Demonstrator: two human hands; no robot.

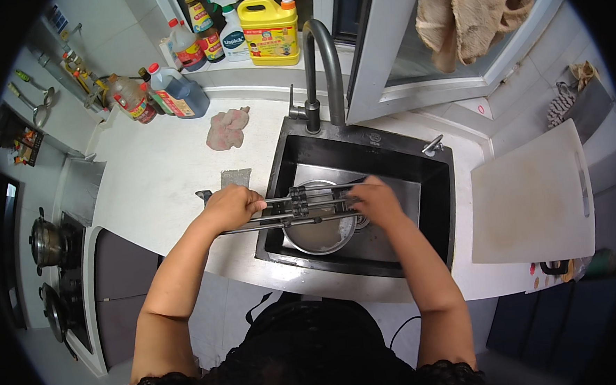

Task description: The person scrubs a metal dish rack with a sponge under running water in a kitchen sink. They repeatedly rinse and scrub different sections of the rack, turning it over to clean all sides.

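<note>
black sink, white counter. my left hand and right hand clench the metal rack over a steel bowl; next: level seating.

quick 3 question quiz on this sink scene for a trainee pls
1. True or false: both hands grip the metal rack over the sink.
2. What lies in the sink under the rack? A) round metal pan B) glass bottle C) sponge
3. Fill in: the white cutting board lies to the person's ____ of the sink.

Key: 1 true, left hand and right hand hold opposite ends. 2 A, the pan. 3 right.
</note>
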